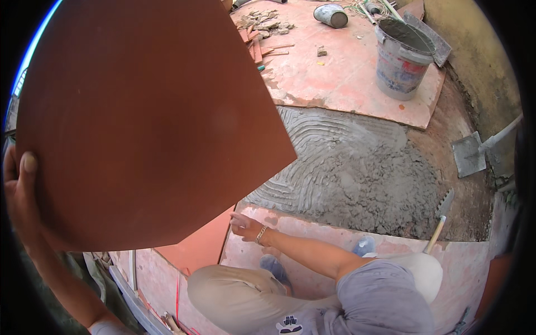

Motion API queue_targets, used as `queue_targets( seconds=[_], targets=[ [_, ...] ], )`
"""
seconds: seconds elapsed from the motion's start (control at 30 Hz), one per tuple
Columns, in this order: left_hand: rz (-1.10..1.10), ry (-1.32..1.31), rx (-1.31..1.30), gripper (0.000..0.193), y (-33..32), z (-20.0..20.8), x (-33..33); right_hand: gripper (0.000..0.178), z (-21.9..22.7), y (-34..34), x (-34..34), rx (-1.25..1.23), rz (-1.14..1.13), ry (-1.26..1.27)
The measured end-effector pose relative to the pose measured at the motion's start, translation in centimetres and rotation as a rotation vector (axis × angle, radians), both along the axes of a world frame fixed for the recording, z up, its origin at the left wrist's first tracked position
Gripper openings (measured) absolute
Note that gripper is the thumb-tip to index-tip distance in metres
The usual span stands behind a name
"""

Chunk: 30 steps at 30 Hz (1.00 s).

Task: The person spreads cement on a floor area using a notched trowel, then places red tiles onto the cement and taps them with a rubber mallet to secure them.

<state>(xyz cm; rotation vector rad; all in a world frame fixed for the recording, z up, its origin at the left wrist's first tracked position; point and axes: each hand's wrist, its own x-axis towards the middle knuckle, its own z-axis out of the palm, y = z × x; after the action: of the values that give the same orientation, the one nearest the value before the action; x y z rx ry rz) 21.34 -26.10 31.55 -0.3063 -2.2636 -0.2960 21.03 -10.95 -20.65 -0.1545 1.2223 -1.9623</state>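
My left hand (23,176) is closed on the left edge of a large reddish-brown tile (145,123), thumb on its face. The tile is held up and tilted, covering much of the left side of the view. My right hand (245,226) is near the tile's lower right edge, its fingers apart and holding nothing that I can see. Past my right hand spreads a bed of wet grey mortar (368,178), combed into curved ridges on the left and rough on the right. A toothed trowel (445,204) with a wooden handle lies by its right edge.
A bucket of mortar (403,61) stands on the pinkish slab beyond, near a metal pail (330,15) lying on its side. Broken rubble (271,25) lies at the back. A flat shovel (469,155) leans by the right wall. Another red tile (201,243) lies beside my knees.
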Motion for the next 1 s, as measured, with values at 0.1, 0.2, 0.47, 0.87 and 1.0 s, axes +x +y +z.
queue_targets(
  seconds=[0.1,0.2,0.47,0.87,1.0],
  targets=[
    [-0.131,0.041,0.279,0.036,0.1,-0.8,-3.8,0.080,2.5,1.2,-2.8,-0.293,-0.245,-0.115],
    [-0.035,-0.167,0.510,0.042,0.5,-2.5,-7.2,0.067,4.0,6.8,-5.5,-0.543,-0.600,-0.066],
    [-0.266,-0.720,0.716,0.038,-2.9,-13.6,-16.3,0.062,3.7,22.2,-8.7,-0.048,-1.182,0.135],
    [0.133,-1.136,1.203,0.032,-0.3,-53.1,-19.6,0.048,-6.2,30.0,-3.3,0.620,-1.280,-0.328],
    [0.170,-1.201,1.224,0.031,0.4,-56.2,-21.4,0.051,-7.8,30.1,-3.7,0.747,-1.282,-0.375]
  ],
)
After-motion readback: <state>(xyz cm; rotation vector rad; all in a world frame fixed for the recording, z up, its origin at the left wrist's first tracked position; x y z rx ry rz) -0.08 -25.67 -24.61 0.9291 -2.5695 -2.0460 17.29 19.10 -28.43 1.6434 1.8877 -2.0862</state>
